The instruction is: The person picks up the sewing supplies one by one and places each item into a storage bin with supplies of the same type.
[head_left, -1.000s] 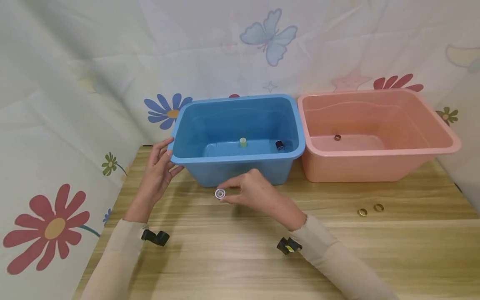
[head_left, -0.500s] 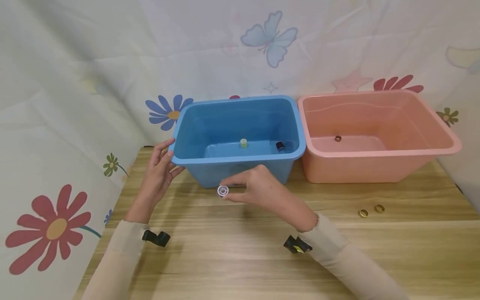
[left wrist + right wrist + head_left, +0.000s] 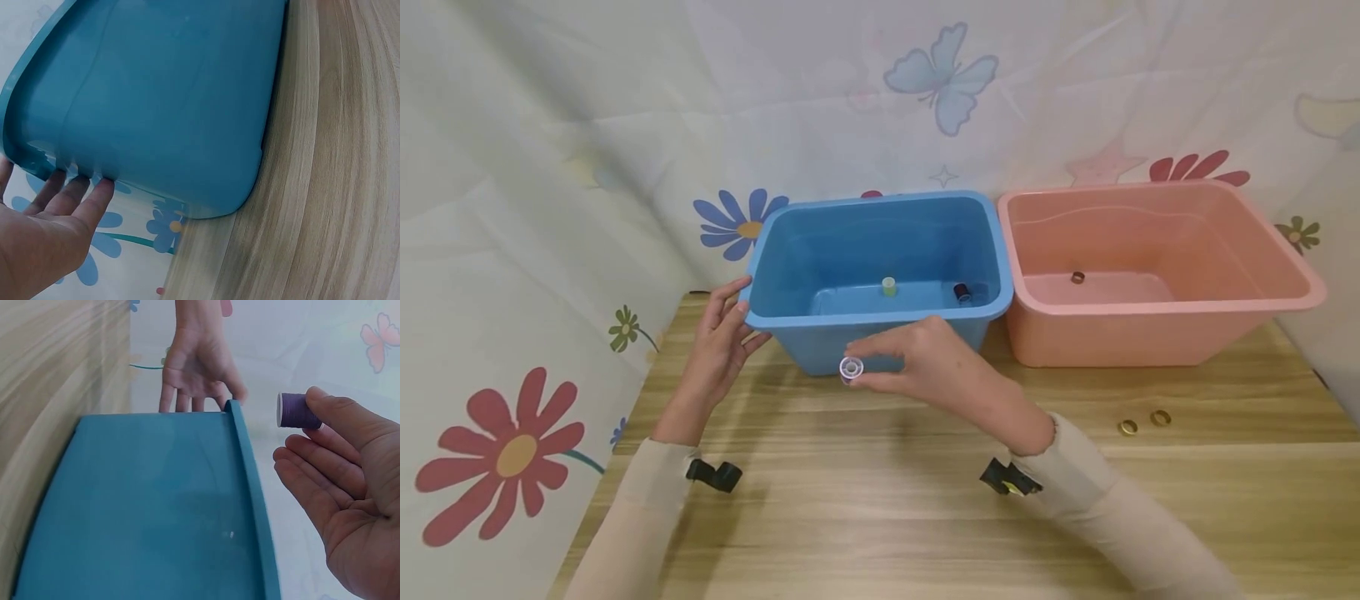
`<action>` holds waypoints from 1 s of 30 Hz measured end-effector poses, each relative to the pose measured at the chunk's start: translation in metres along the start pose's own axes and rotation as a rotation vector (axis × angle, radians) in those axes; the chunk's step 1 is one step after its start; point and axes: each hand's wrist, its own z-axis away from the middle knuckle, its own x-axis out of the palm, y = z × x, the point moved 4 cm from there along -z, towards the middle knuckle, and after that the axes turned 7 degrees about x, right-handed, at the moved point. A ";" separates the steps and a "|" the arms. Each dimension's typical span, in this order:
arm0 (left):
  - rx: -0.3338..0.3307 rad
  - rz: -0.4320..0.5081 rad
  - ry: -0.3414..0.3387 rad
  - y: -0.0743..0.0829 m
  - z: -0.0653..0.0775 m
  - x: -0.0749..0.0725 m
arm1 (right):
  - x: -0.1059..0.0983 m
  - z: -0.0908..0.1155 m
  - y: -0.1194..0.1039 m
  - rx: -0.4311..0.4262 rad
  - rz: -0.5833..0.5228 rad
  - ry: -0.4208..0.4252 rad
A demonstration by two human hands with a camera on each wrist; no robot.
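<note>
Between thumb and fingertips my right hand point(image 3: 943, 367) pinches a small spool of purple thread point(image 3: 299, 410). The spool is held in front of the blue bin point(image 3: 880, 321), below its front rim; in the head view its pale ring-shaped end point(image 3: 852, 369) faces up. My left hand point(image 3: 718, 358) touches the bin's front left corner. In the left wrist view several fairly straight fingers point(image 3: 90, 203) lie against the bin's wall beneath the rim. Inside the blue bin, a pale green spool point(image 3: 889, 287) stands upright, and a dark spool point(image 3: 962, 292) lies on its side.
A pink bin point(image 3: 1157, 333) stands right beside the blue one and holds one brownish ring point(image 3: 1078, 277). Two gold-coloured rings point(image 3: 1128, 427) lie on the wooden table point(image 3: 880, 517) in front of it. A patterned curtain point(image 3: 820, 92) hangs behind.
My right hand has risen slightly and shifted right, carrying the purple spool up toward the blue bin's front rim. The left hand has stayed at the bin's corner.
</note>
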 end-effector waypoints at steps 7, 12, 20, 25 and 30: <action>0.006 -0.001 -0.002 0.000 -0.001 -0.001 | -0.013 -0.008 -0.006 -0.051 0.032 0.018; 0.007 -0.002 -0.003 -0.001 -0.001 -0.002 | -0.023 -0.014 -0.009 -0.056 0.041 0.008; 0.005 0.008 0.000 -0.001 0.000 -0.002 | -0.041 -0.024 -0.010 -0.031 0.004 0.002; 0.005 0.007 0.013 -0.001 -0.001 -0.001 | -0.052 -0.037 -0.011 -0.033 0.044 -0.002; 0.004 0.011 0.016 0.001 -0.001 0.000 | -0.063 -0.054 -0.011 -0.027 0.115 -0.026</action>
